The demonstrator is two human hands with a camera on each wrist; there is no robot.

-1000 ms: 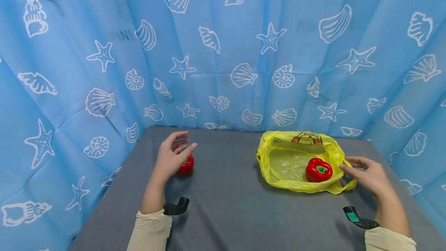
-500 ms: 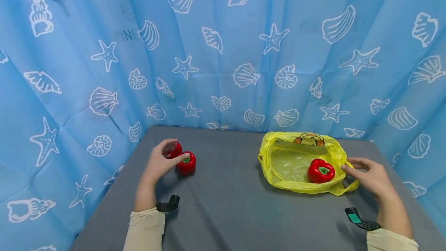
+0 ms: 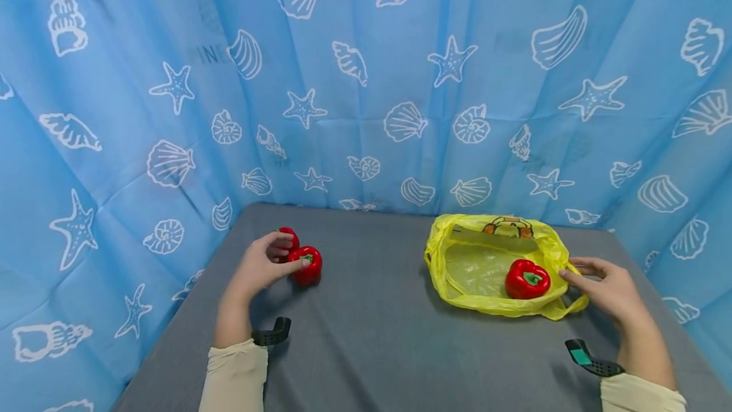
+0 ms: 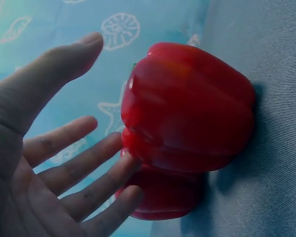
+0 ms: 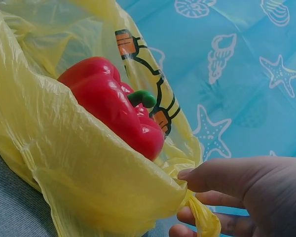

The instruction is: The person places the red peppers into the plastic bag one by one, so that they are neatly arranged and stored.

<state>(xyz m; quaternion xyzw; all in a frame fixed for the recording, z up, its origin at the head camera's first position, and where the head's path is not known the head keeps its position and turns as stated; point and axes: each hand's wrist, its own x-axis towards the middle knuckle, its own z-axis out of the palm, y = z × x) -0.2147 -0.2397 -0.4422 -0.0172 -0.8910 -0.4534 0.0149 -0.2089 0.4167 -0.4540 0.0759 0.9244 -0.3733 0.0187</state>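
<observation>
Two red bell peppers stand close together on the left: a front one (image 3: 311, 274) and a rear one (image 3: 290, 234), partly covered by fingers. At their left side is my left hand (image 3: 257, 266), thumb and fingers spread. In the left wrist view its fingertips reach the nearer pepper (image 4: 187, 108); whether they touch cannot be told. My right hand (image 3: 609, 288) pinches the right edge of a yellow plastic bag (image 3: 486, 306) between thumb and fingers. The bag lies with its mouth open, and a third red bell pepper (image 3: 521, 280) with a green stem (image 5: 144, 98) is inside.
A grey cloth-covered table (image 3: 377, 336) lies under everything. Behind and at both sides hangs a blue curtain (image 3: 366, 81) with white shell and starfish prints. Each wrist wears a black camera mount, such as the left one (image 3: 273, 332).
My left hand has moved left and lower from above the peppers to their left side, so the rear pepper now shows. The right hand keeps its hold on the bag.
</observation>
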